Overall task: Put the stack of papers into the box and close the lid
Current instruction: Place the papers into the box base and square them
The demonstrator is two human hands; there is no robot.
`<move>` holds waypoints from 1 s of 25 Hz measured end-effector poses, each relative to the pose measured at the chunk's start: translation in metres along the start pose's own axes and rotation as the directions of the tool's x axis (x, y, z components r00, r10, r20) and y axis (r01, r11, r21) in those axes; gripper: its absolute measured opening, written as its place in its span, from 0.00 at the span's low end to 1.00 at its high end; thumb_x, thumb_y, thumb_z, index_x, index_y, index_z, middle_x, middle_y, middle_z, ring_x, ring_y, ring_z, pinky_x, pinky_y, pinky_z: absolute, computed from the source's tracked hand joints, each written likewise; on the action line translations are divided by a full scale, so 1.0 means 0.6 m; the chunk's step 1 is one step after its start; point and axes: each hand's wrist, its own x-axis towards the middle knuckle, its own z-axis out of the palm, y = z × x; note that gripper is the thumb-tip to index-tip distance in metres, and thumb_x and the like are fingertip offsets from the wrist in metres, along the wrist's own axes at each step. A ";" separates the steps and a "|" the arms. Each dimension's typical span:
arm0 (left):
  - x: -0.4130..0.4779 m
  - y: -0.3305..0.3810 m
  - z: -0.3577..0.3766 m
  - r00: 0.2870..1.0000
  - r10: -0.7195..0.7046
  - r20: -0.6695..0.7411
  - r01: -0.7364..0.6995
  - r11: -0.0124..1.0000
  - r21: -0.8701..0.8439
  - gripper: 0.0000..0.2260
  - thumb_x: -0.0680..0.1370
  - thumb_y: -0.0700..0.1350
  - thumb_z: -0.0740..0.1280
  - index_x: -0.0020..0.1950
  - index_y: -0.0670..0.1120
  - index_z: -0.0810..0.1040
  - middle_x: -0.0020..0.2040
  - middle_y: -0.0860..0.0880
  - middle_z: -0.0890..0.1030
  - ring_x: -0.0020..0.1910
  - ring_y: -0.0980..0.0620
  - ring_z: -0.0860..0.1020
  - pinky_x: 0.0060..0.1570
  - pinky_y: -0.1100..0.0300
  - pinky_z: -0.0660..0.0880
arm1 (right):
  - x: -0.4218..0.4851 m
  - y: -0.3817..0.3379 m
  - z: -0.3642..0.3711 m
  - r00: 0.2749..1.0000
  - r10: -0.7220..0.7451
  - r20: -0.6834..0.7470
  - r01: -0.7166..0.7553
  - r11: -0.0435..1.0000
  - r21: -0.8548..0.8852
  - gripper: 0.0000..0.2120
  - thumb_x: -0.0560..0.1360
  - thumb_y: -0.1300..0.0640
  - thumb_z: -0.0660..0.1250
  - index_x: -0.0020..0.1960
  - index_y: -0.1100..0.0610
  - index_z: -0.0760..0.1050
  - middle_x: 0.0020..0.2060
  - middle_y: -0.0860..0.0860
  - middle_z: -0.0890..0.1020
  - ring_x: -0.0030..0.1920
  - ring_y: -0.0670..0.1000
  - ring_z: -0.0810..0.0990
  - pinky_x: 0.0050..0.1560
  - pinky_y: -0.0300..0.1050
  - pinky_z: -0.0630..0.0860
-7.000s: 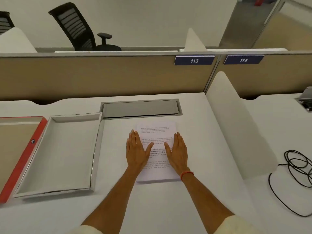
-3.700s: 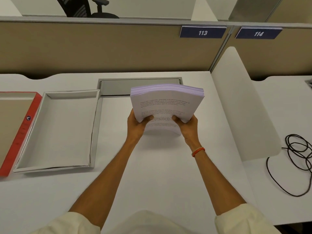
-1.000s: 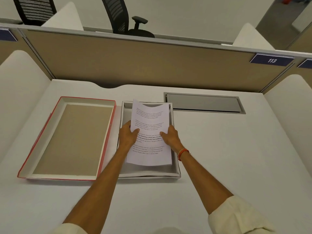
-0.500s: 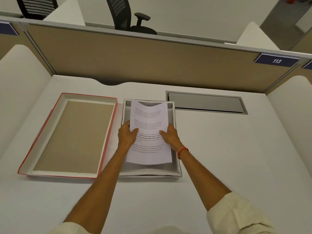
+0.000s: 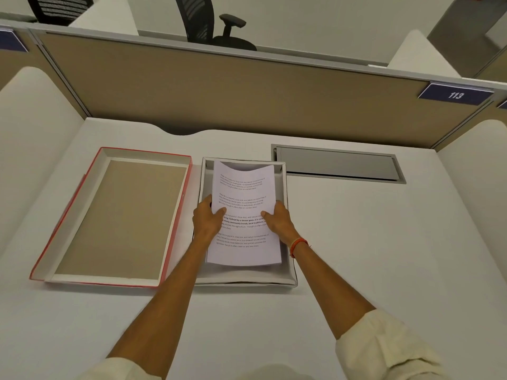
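Observation:
A stack of printed white papers [image 5: 244, 242] sits over the open white box [image 5: 291, 275] in the middle of the desk, bowed downward along its middle. My left hand [image 5: 206, 220] grips the stack's left edge, thumb on top. My right hand [image 5: 277, 220], with an orange band at the wrist, grips the right edge the same way. The stack's far end dips toward the box's back wall; whether it touches the bottom is hidden. The red-edged lid [image 5: 82, 204] lies upside down just left of the box, its brown inside facing up.
A grey cable hatch [image 5: 337, 167] is set into the desk behind and right of the box. White curved dividers stand at the left [image 5: 30, 138] and right [image 5: 477, 171]. A tan partition [image 5: 233, 89] with a "113" sign closes the back.
The stack has sunk a little lower into the box and bows more between my hands. Both hands keep the same grip on its edges.

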 end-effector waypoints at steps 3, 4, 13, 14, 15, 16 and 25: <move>0.002 -0.004 0.001 1.000 -0.023 0.011 0.023 1.000 0.007 0.19 0.78 0.41 0.68 0.69 0.43 0.72 0.67 0.43 0.78 0.61 0.41 0.80 0.54 0.49 0.78 | -0.001 0.003 -0.001 1.000 0.011 0.000 -0.011 1.000 0.000 0.19 0.79 0.59 0.63 0.67 0.62 0.63 0.65 0.59 0.74 0.63 0.59 0.77 0.58 0.50 0.76; 0.003 -0.006 0.001 0.999 -0.031 0.017 0.031 0.999 0.015 0.20 0.78 0.41 0.68 0.70 0.43 0.72 0.67 0.42 0.78 0.62 0.41 0.79 0.56 0.48 0.78 | -0.002 0.003 -0.001 1.000 0.013 0.002 -0.013 1.000 -0.001 0.19 0.79 0.59 0.63 0.67 0.62 0.63 0.65 0.60 0.74 0.63 0.59 0.77 0.59 0.50 0.76; 0.004 -0.017 0.001 0.996 -0.068 0.060 0.067 0.997 0.023 0.22 0.79 0.39 0.66 0.72 0.43 0.67 0.70 0.42 0.75 0.67 0.40 0.76 0.63 0.46 0.75 | -0.005 0.012 0.007 0.998 -0.010 -0.058 0.009 1.000 -0.014 0.20 0.77 0.63 0.66 0.66 0.65 0.65 0.64 0.61 0.74 0.63 0.59 0.75 0.57 0.44 0.74; 0.003 -0.018 0.000 0.996 -0.069 0.062 0.067 0.997 0.024 0.22 0.79 0.39 0.66 0.73 0.42 0.67 0.70 0.42 0.74 0.67 0.40 0.75 0.63 0.46 0.74 | -0.008 0.013 0.009 0.996 -0.024 -0.081 0.024 1.000 -0.006 0.19 0.76 0.64 0.67 0.65 0.64 0.66 0.63 0.60 0.75 0.63 0.59 0.75 0.55 0.42 0.73; 0.002 -0.018 0.000 0.996 -0.068 0.061 0.067 0.997 0.024 0.22 0.79 0.39 0.66 0.73 0.42 0.67 0.70 0.41 0.74 0.67 0.40 0.75 0.63 0.47 0.74 | -0.010 0.014 0.012 0.994 -0.036 -0.104 0.037 0.999 0.005 0.19 0.76 0.64 0.67 0.65 0.64 0.67 0.63 0.60 0.75 0.62 0.59 0.76 0.54 0.41 0.72; 0.001 -0.018 0.000 0.996 -0.066 0.060 0.065 0.998 0.024 0.22 0.79 0.39 0.66 0.73 0.42 0.67 0.70 0.41 0.74 0.67 0.40 0.75 0.64 0.47 0.74 | -0.011 0.015 0.014 0.991 -0.047 -0.124 0.049 0.999 0.017 0.19 0.76 0.65 0.67 0.65 0.64 0.67 0.63 0.61 0.75 0.62 0.58 0.76 0.53 0.41 0.72; 0.000 -0.022 -0.002 0.995 -0.062 0.073 0.058 0.997 0.056 0.27 0.79 0.39 0.67 0.76 0.41 0.61 0.73 0.42 0.71 0.70 0.40 0.72 0.68 0.47 0.70 | -0.027 0.023 0.012 0.988 -0.091 -0.126 0.097 0.994 0.046 0.29 0.75 0.63 0.69 0.72 0.60 0.62 0.69 0.57 0.72 0.68 0.58 0.72 0.67 0.53 0.71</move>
